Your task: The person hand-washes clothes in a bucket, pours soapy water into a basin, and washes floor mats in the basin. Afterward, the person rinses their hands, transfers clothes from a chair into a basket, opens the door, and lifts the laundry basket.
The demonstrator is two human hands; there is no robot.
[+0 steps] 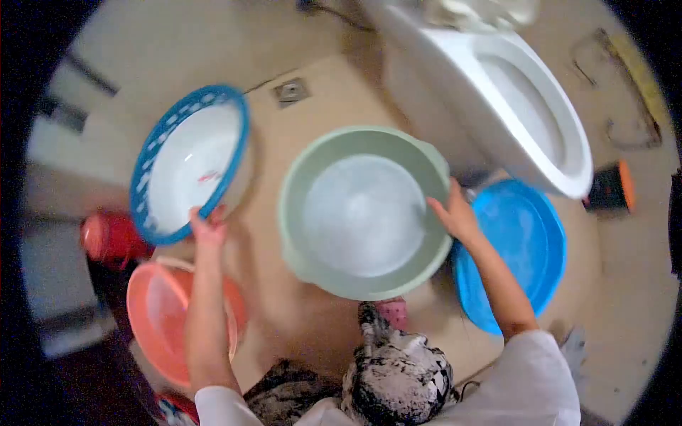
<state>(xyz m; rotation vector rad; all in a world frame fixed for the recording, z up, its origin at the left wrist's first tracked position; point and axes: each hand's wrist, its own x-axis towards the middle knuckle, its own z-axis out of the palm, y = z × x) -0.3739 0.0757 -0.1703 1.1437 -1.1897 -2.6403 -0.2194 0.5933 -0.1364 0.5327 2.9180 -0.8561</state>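
Note:
My left hand (209, 224) grips the near rim of a white basin (186, 167) with a blue patterned rim, which is tilted at the left. My right hand (452, 213) is closed on the right rim of a pale green basin (369, 280), thumb on the inner side. The green basin has a whitish, shiny round bottom; whether liquid is in it I cannot tell. A blue basin (515, 245) lies just right of my right hand, partly behind my forearm.
A white toilet (483, 78) stands at the upper right, a floor drain (290, 91) at the upper middle. A coral bucket (160, 323) and a red container (114, 238) are at the left. A black and orange object (609, 188) lies at the right.

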